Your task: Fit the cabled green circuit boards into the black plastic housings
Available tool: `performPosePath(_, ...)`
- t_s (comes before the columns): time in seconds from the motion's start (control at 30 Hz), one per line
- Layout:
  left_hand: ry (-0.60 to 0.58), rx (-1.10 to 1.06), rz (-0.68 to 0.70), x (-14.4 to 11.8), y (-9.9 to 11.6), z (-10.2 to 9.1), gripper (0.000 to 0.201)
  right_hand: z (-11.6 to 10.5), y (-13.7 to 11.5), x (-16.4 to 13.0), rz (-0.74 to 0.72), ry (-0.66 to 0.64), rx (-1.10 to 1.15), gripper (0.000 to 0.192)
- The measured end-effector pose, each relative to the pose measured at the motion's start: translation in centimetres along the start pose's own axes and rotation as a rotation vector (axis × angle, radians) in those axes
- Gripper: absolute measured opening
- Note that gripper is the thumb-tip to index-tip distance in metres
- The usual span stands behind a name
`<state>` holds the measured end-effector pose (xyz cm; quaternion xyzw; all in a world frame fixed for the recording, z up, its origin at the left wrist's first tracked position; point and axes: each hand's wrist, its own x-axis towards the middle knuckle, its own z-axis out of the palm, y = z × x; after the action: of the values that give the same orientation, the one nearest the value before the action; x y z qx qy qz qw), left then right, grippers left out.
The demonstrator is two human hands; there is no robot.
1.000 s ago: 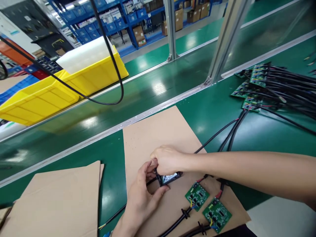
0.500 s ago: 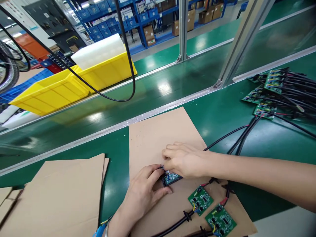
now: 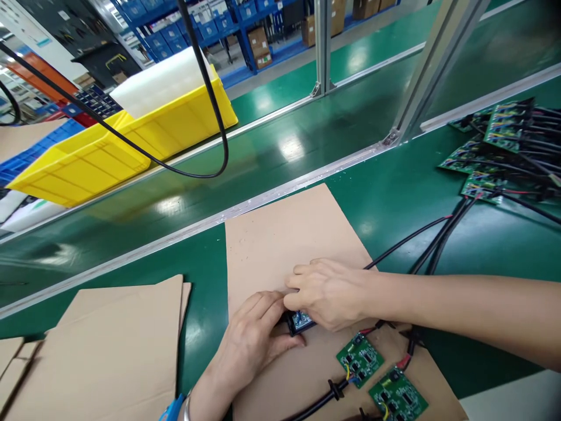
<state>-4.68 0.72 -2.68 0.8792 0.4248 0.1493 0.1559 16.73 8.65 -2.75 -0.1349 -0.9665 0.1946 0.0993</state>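
A small circuit board in a black case (image 3: 301,320) lies on a cardboard sheet (image 3: 280,245), partly hidden under my fingers. My left hand (image 3: 252,339) grips the case's left end, thumb along the near edge and fingers at the far side. Over the board's upper right, my right hand (image 3: 328,295) is bent down with its fingers closed together; what the fingertips hold, if anything, is hidden. Two green circuit boards with black cables lie just to the right and nearer me: one board (image 3: 360,359) and a second board (image 3: 398,395).
A pile of wired circuit boards (image 3: 504,140) sits at the right, its cables running toward the cardboard. Stacked cardboard sheets (image 3: 118,339) lie at the left. Beyond a metal rail (image 3: 280,196) stand yellow bins (image 3: 184,126). A black cable (image 3: 219,117) hangs in front.
My right hand has moved slightly down over the board, covering more of it. My left hand keeps its grip on the case. The view has shifted a little.
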Motion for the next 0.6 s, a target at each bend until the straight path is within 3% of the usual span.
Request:
performPosePath(0.2, 0.18, -0.003, -0.123, -1.3, -0.8, 1.6, 0.076, -0.4, -0.2, -0.2, 0.12, 0.028, 0.075, 0.02)
performPosePath(0.27, 0.188, -0.014, -0.115, -1.6, -1.0, 1.9, 0.085, -0.6, -0.1, -0.2, 0.15, 0.036, 0.143, 0.025)
performPosePath(0.43, 0.198, -0.023, -0.117, -1.4, -1.1, 2.1, 0.082, -0.2, -0.1, 0.8, 0.27, -0.013, 0.201, 0.029)
performPosePath(0.6, 0.144, -0.031, -0.126, -1.0, -0.4, 1.3, 0.078, -0.3, -0.2, 1.3, 0.272, -0.04, 0.149, 0.03)
